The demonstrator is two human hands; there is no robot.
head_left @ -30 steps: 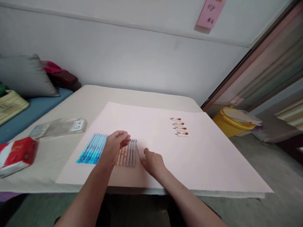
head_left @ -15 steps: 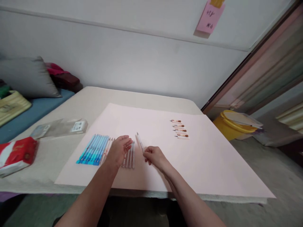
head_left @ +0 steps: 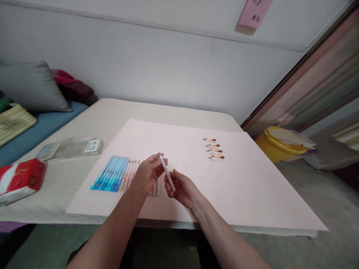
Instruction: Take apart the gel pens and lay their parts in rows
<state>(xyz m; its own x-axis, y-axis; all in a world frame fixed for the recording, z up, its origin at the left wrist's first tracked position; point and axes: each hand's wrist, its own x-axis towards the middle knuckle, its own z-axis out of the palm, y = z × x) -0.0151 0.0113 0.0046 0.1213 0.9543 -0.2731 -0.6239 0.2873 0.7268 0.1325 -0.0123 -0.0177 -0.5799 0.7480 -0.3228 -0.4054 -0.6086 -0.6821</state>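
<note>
Head view: R hand (head_left: 182,188) curled closed, thumb & fingers gripping lower part of pale pen (head_left: 167,172). L hand (head_left: 148,173) half open, thumb & fingertips at pen's upper end; firm grip vs. light contact: cannot tell. Pen position: btwn both hands, over near-centre part of pink sheet (head_left: 238,194), tilted, pointed end away from person & slightly L.

Sheet lies flat on table (head_left: 168,112), which has a light cover. On sheet, L side: blue pens (head_left: 110,173) in a row, side by side, tips away from person. Next to them, R: pinkish pens (head_left: 129,175), same orientation; then clear pens (head_left: 157,189), partly hidden behind L hand & wrist.

On sheet, R of hands, well apart: column of 4 short brown-and-pale pieces (head_left: 214,151), dark tips pointing L, each w/ thin white part just beside it.

Off sheet, L side of table: clear plastic packaging (head_left: 75,147) w/ white label, & red-and-white pack (head_left: 22,179) near it. Yellow bucket (head_left: 272,145) stands beyond table's R edge.
</note>
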